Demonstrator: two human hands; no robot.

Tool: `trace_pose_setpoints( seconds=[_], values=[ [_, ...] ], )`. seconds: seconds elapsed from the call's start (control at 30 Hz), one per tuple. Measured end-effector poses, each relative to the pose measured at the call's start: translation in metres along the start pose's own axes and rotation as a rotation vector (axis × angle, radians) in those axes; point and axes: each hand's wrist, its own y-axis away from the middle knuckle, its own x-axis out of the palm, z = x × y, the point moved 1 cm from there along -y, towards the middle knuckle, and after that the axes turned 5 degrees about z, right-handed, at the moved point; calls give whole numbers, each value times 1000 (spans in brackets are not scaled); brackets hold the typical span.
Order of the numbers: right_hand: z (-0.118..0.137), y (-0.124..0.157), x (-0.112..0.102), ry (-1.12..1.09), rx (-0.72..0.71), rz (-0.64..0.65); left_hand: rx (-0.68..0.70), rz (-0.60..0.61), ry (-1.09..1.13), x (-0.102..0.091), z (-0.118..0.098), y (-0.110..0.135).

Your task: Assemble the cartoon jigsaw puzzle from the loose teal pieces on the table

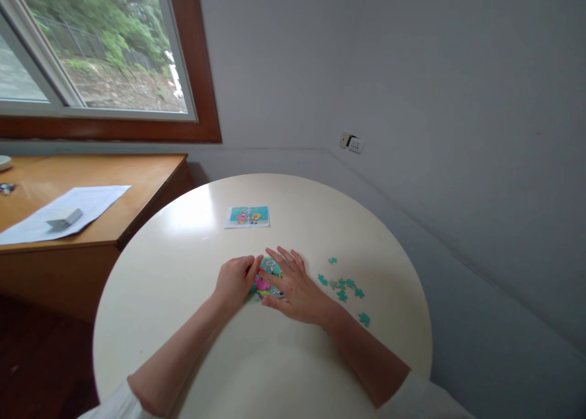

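A partly covered cartoon jigsaw puzzle point(262, 286), with pink, yellow and teal figures, lies on the round white table between my hands. My right hand point(293, 288) rests palm down over its right side, fingers spread. At the puzzle's left edge, my left hand point(235, 279) is curled closed with thumb and forefinger close together; whatever they pinch is hidden. Several loose teal jigsaw pieces point(342, 286) are scattered to the right of my right hand. Beyond both hands lies a small picture card point(249, 216) with a pink and a yellow cartoon figure.
The round table point(183, 285) stands close to the grey wall. On the left, a wooden desk point(151, 169) bears a paper sheet point(98, 196) and a small whitish block point(65, 218). A wall socket point(356, 144) sits behind the table, and a window point(114, 47) is at upper left.
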Motion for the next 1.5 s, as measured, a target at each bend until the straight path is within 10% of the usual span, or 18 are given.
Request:
trace_pose_setpoints(
  seconds=[0.9, 1.27, 1.5],
  values=[
    [3, -2, 3, -202, 35, 67, 131, -119, 9, 6, -5, 2],
    [-48, 2, -9, -336, 342, -443, -139, -300, 274, -9, 13, -7],
    [-59, 7, -10, -421, 495, -503, -149, -312, 332, -6, 15, -7]
  ],
)
